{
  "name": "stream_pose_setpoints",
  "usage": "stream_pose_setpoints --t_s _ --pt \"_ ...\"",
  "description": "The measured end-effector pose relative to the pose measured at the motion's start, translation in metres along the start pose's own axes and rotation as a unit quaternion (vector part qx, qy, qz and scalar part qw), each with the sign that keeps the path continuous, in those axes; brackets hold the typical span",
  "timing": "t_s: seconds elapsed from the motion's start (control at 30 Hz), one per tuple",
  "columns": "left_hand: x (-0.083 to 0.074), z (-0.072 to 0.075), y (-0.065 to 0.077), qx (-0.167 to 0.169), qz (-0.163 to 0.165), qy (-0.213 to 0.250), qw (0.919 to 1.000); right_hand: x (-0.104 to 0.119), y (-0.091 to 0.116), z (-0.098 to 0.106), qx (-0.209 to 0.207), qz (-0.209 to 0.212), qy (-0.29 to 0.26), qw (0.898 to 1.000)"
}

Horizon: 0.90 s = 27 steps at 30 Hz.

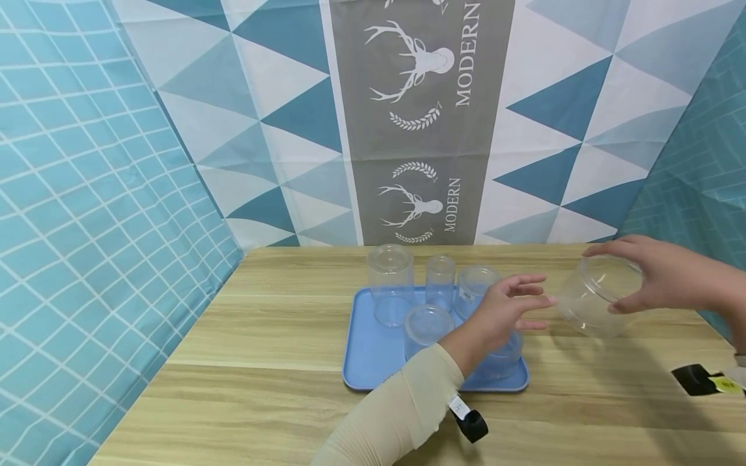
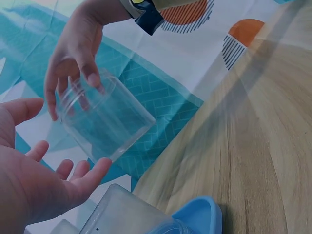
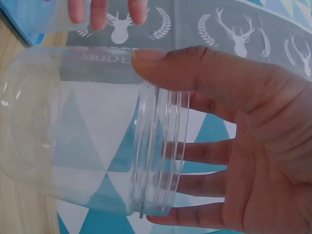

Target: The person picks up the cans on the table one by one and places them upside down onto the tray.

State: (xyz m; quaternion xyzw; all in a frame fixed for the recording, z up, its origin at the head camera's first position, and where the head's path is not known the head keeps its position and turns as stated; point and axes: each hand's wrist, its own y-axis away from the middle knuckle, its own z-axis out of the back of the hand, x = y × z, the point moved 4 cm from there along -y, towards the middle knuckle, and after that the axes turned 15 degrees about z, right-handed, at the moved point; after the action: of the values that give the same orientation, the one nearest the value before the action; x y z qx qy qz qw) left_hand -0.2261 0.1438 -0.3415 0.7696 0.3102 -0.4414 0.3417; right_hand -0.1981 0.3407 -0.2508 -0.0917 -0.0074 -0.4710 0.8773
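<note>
My right hand [image 1: 670, 275] grips a clear plastic jar [image 1: 594, 301] round its threaded mouth, thumb on one side and fingers on the other. The jar is tilted above the wooden table, its base pointing toward my left hand [image 1: 501, 314]. In the right wrist view the screw threads [image 3: 158, 151] show plainly, with no lid on them. My left hand is spread beside the jar's base; in the left wrist view its fingertips [image 2: 101, 168] come right at the lower edge. Below the left forearm, a blue tray [image 1: 364, 362] bears several clear jars, including a tall one [image 1: 390, 275].
Also on the tray are a slim jar [image 1: 440, 278], a labelled jar [image 1: 469, 294] and a low jar [image 1: 428, 327]. Another jar [image 1: 506, 356] is partly hidden by my left wrist. Patterned cloth [image 1: 419, 129] hangs behind the wooden table [image 1: 250, 388].
</note>
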Motion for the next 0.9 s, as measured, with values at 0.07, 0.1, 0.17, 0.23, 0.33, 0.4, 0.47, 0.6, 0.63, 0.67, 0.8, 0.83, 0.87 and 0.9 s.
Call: stream_pose_setpoints --t_s 0.07,0.1,0.17,0.23,0.33,0.4,0.47,0.6,0.63,0.67,0.8,0.83,0.87,0.9 --pt "0.000 0.001 0.000 0.009 0.004 0.013 0.9999 0.002 0.000 0.003 0.000 0.003 -0.006 1.000" --pt "-0.001 0.001 0.000 0.014 0.006 0.020 0.9997 0.003 0.000 0.004 0.001 0.004 -0.010 1.000" --pt "-0.001 0.002 0.001 0.023 0.010 0.030 0.9992 0.005 0.000 0.007 0.001 0.008 -0.014 1.000" --pt "-0.002 0.002 0.001 0.029 0.013 0.038 0.9988 0.008 0.000 0.010 0.000 0.013 -0.010 1.000" --pt "-0.002 0.003 0.002 0.032 0.014 0.050 0.9982 0.011 -0.002 0.015 -0.004 0.020 -0.001 1.000" --pt "-0.002 0.004 0.001 0.031 0.015 0.058 0.9977 0.013 -0.002 0.019 -0.007 0.024 0.002 1.000" --pt "-0.003 0.005 0.001 0.030 0.018 0.069 0.9970 0.015 -0.004 0.022 -0.009 0.030 0.002 0.999" --pt "-0.003 0.006 0.001 0.038 0.022 0.094 0.9946 0.021 -0.006 0.030 -0.017 0.044 0.005 0.999" --pt "-0.003 0.006 0.001 0.042 0.023 0.099 0.9939 0.023 -0.007 0.031 -0.018 0.046 0.007 0.999" --pt "-0.003 0.006 0.001 0.047 0.023 0.104 0.9932 0.024 -0.008 0.033 -0.018 0.048 0.008 0.999" --pt "-0.003 0.008 0.003 0.073 0.033 0.128 0.9886 0.027 -0.008 0.038 -0.022 0.046 -0.009 0.999" --pt "-0.003 0.008 0.005 0.080 0.036 0.134 0.9871 0.028 -0.008 0.039 -0.023 0.047 -0.018 0.998" --pt "-0.003 0.008 0.005 0.086 0.038 0.144 0.9850 0.029 -0.007 0.040 -0.028 0.049 -0.027 0.998" --pt "-0.002 0.009 0.006 0.094 0.042 0.154 0.9827 0.030 -0.006 0.041 -0.035 0.051 -0.037 0.997"
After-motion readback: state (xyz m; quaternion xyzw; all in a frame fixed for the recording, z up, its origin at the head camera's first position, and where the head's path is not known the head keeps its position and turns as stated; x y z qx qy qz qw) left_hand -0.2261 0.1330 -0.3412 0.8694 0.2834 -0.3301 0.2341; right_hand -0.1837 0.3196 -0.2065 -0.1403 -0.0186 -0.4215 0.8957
